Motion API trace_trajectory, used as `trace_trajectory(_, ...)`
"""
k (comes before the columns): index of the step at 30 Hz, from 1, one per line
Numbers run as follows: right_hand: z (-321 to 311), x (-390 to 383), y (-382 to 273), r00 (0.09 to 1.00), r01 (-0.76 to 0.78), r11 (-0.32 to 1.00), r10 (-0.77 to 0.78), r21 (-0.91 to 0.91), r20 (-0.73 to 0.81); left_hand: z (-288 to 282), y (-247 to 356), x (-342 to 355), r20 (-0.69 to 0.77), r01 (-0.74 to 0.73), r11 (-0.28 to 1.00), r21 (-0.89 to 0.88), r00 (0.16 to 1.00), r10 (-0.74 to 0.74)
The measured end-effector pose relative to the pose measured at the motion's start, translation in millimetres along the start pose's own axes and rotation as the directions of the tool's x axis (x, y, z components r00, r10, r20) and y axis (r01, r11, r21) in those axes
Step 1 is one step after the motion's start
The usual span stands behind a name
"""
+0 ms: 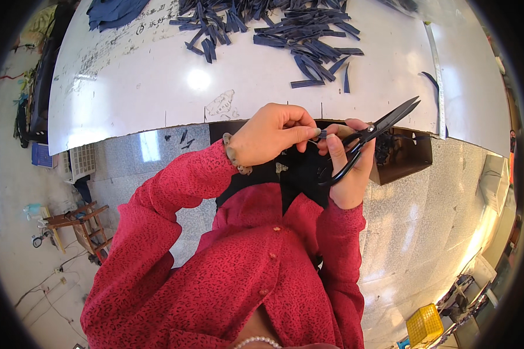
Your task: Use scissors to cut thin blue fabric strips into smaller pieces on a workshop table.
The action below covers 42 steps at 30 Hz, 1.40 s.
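In front of my body, just off the table's near edge, my left hand [268, 136] pinches a small piece of dark blue fabric strip [323, 134]. Most of that piece is hidden by fingers. The fingertips of my right hand [350, 168] meet it from the other side. Black-handled scissors [391, 118] rest in my right hand, its thumb and palm around the handles. Their blades point up and to the right, away from the fabric, and look nearly closed. Many similar dark blue strips [308, 43] lie in a loose pile farther back on the table.
The white tabletop [134, 107] ends just beyond my hands. A folded blue cloth [113, 13] lies far left. Along the right runs a pale straight strip [438, 87], with a dark strip [431, 79] beside it. Below the edge is a cardboard box [404, 171]; a wooden stool [90, 230] stands left.
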State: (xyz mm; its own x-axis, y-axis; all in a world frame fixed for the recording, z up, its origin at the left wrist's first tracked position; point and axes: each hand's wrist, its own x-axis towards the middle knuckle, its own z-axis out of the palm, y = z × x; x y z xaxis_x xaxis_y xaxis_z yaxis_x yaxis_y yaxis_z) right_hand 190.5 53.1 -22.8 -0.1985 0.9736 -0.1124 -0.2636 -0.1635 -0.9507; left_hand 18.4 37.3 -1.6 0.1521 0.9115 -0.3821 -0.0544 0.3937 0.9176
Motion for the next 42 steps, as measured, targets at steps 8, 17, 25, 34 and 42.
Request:
trace_trajectory(8, 4.5, 0.6, 2.3, 0.999, -0.036, 0.997, 0.036, -0.070, -0.003, -10.0, -0.6, -5.3, -0.008, 0.012, 0.999, 0.053, 1.000, -0.012)
trace_trajectory(17, 9.1, 19.1, 1.6, 0.989, -0.007, 0.975, -0.026, -0.222, -0.147, -40.5, -4.6, -3.8, -0.207, -0.051, 0.899, 0.436, 0.966, 0.155)
trace_trajectory(25, -9.6, -14.7, 8.9, 0.956, -0.256, 0.963, 0.265, -0.081, 0.122, -42.7, -4.4, -3.9, -0.226, 0.008, 0.885, 0.465, 0.968, 0.110)
trace_trajectory(34, -11.7, -56.2, 21.0, 0.739, -0.461, 0.847, 0.532, -0.265, 0.414, -47.8, -4.8, -0.6, -0.185, 0.021, 0.914, 0.404, 0.981, 0.059)
trace_trajectory(42, 0.0, -55.1, 19.7, 0.784, -0.393, 0.855, 0.504, -0.339, 0.363, -50.7, -6.7, 1.4, -0.164, 0.050, 0.935, 0.352, 0.986, 0.010)
